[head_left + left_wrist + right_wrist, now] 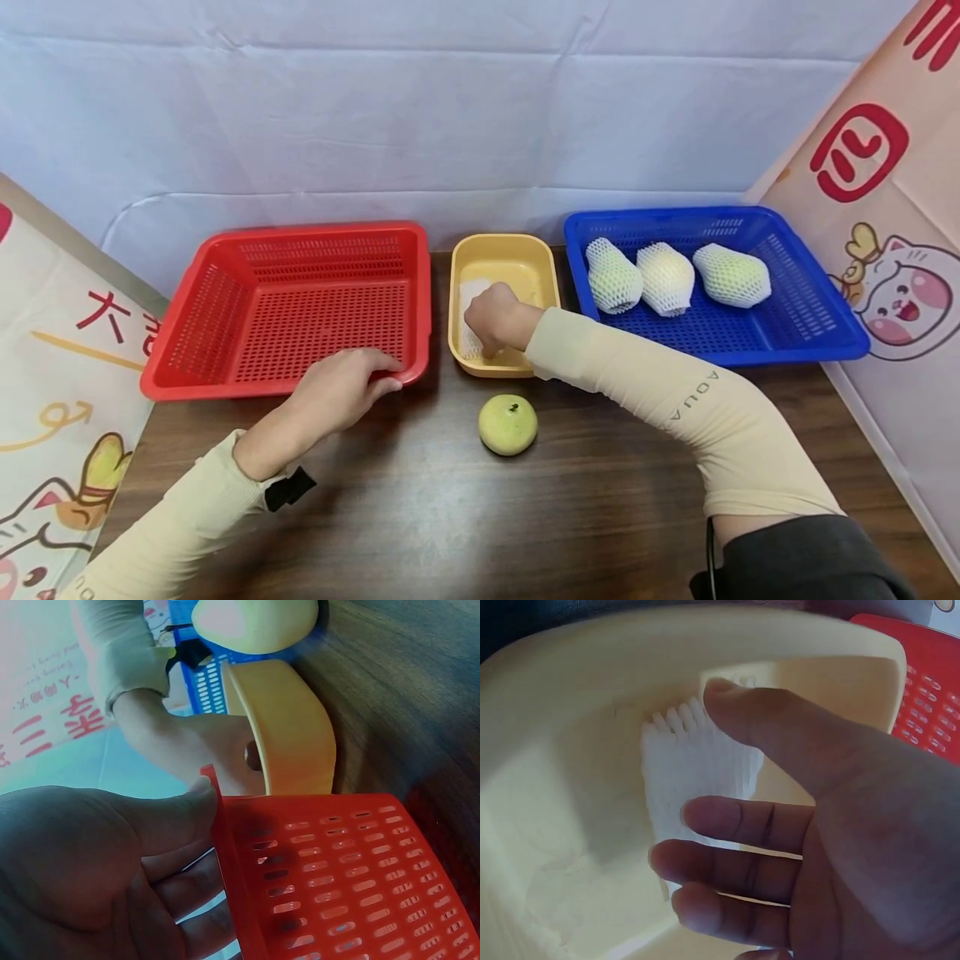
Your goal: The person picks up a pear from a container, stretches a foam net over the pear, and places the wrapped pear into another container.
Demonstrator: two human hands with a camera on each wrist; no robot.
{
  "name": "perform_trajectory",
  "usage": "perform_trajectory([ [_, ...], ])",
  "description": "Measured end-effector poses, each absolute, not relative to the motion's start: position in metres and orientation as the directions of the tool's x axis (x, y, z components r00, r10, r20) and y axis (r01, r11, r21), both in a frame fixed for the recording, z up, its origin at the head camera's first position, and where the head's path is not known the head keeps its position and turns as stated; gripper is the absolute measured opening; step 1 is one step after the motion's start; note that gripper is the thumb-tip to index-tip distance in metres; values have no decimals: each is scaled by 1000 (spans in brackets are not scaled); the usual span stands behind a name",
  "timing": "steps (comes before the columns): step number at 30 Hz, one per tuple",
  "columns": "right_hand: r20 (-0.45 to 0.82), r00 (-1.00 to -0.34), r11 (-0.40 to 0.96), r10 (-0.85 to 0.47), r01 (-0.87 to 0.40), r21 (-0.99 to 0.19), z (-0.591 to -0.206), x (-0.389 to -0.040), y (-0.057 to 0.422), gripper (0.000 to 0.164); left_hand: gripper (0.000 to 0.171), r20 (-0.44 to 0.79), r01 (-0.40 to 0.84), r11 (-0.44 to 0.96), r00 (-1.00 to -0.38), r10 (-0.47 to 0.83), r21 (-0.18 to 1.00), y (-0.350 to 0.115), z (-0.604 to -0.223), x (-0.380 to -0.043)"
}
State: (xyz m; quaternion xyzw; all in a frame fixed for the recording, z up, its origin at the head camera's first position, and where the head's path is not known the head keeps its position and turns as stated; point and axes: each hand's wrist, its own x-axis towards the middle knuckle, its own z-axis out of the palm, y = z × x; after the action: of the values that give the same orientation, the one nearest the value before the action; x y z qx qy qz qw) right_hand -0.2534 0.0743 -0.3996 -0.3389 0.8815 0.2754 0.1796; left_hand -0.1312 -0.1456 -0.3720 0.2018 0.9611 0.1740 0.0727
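In the head view my left hand grips the near right corner of a red plastic basket; the left wrist view has its thumb and fingers on opposite sides of the rim. My right hand reaches down into a small yellow tub. Over a white foam net sleeve its thumb and fingers stand apart, fingertips right at the sleeve. A round yellow-green fruit with a short dark stem sits on the table in front of the tub.
At the right, a blue basket holds three fruits in white foam nets, one of them a pale green fruit. The dark wooden table meets a white cloth backdrop behind, with printed panels at both sides.
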Motion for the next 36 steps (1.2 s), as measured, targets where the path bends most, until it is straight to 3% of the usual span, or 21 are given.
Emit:
perform_trajectory([
  [21, -476, -711, 666, -517, -684, 298, -400, -259, 88, 13, 23, -75, 368, 856, -904, 421, 363, -145, -372, -130],
  [27, -461, -694, 683, -552, -694, 228, -385, -262, 98, 26, 23, -78, 361, 859, -907, 414, 364, -145, -371, -130],
  [36, -418, -679, 699, -604, -703, 131, -366, -263, 107, 29, 23, -77, 357, 859, -909, 410, 367, -146, -371, -130],
])
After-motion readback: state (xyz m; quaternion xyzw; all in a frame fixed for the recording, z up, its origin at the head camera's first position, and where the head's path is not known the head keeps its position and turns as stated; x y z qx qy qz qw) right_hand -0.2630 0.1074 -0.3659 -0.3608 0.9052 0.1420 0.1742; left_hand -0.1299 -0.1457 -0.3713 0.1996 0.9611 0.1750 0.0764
